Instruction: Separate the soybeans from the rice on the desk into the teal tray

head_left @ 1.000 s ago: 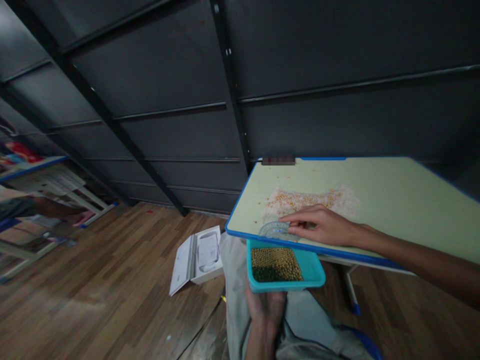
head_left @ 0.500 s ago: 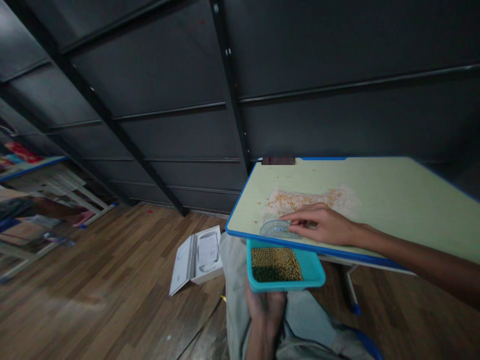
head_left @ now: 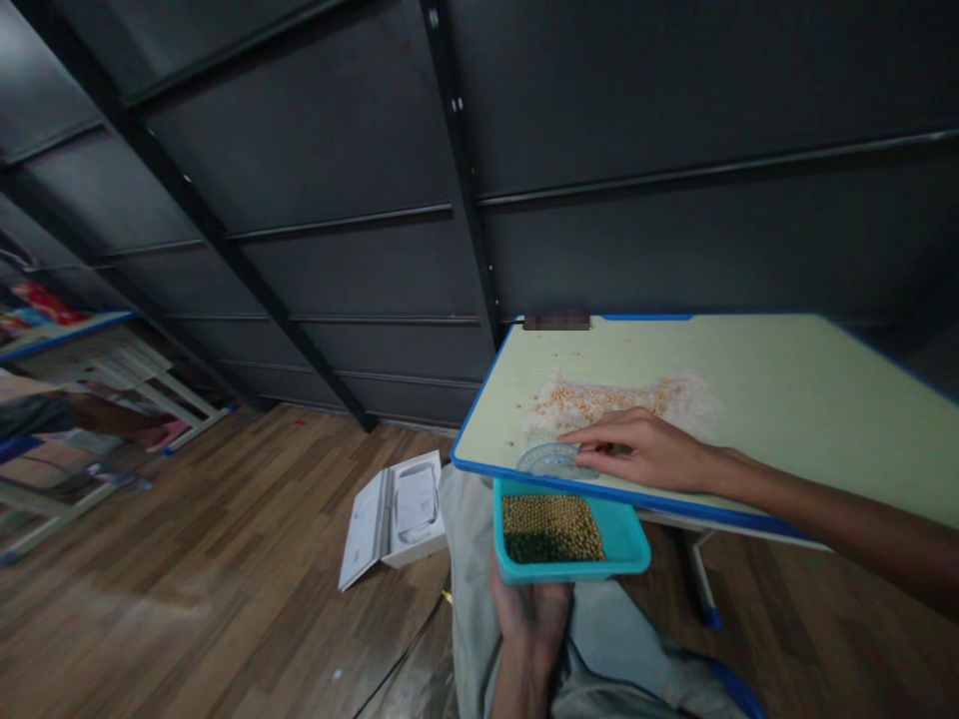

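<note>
Below the table's front edge, my left hand (head_left: 530, 611) holds up a turquoise tray (head_left: 625, 534) from underneath; its fingers are mostly hidden by it. Inside lie yellowish soybeans (head_left: 558, 517) and a patch of dark green beans (head_left: 530, 546). My right hand (head_left: 644, 449) rests on the tabletop, fingers closed on the right end of a clear protractor (head_left: 548, 459) that lies flat at the front edge. Just beyond it spreads a heap of white grains, which look like rice (head_left: 693, 402), mixed with orange-yellow kernels or split peas (head_left: 576, 399).
The pale green table (head_left: 794, 399) has a blue rim and stands against a dark panelled wall (head_left: 360, 260). An open white box (head_left: 409, 509) sits on the wooden floor at left, near a black cable (head_left: 405, 654). Another person's leg (head_left: 112, 419) shows under a second table (head_left: 90, 335).
The protractor has shifted very slightly to the left and toward the table's edge with my right hand. My left hand and the tray have stayed in place.
</note>
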`<state>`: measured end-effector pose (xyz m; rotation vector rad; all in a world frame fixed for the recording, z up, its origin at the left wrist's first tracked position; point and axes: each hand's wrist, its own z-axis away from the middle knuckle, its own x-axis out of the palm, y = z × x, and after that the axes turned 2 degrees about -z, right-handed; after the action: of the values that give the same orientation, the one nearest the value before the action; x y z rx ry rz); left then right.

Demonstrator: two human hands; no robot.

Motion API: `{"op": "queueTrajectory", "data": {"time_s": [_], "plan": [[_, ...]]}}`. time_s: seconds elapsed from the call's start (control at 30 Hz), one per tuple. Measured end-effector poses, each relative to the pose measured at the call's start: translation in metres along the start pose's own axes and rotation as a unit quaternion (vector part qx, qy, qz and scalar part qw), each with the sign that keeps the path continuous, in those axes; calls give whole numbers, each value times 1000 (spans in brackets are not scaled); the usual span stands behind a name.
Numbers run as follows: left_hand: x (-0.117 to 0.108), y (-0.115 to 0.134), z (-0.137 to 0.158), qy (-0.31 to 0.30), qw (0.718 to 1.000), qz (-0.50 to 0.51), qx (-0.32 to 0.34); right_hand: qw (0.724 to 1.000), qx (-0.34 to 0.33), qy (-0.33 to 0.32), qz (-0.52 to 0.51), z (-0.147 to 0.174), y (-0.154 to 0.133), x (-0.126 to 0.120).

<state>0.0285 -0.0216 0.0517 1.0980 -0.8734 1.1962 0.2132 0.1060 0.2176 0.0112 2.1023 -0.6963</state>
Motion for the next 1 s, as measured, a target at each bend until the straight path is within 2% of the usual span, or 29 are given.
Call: {"op": "queueTrajectory", "data": {"time_s": [0.33,0.6,0.83,1.0], "plan": [[-6,3,1,-2,1000,-2,-12,990,85,58,97,-1,17,-8],[-6,3,2,11,1000,-13,-7,982,168,88,-5,-4,23,-15],[-6,3,1,30,1000,-1,-8,979,177,62,-82,-4,21,-17],[-7,3,-1,25,1000,-7,-7,986,151,40,-51,-3,19,-15]]}}
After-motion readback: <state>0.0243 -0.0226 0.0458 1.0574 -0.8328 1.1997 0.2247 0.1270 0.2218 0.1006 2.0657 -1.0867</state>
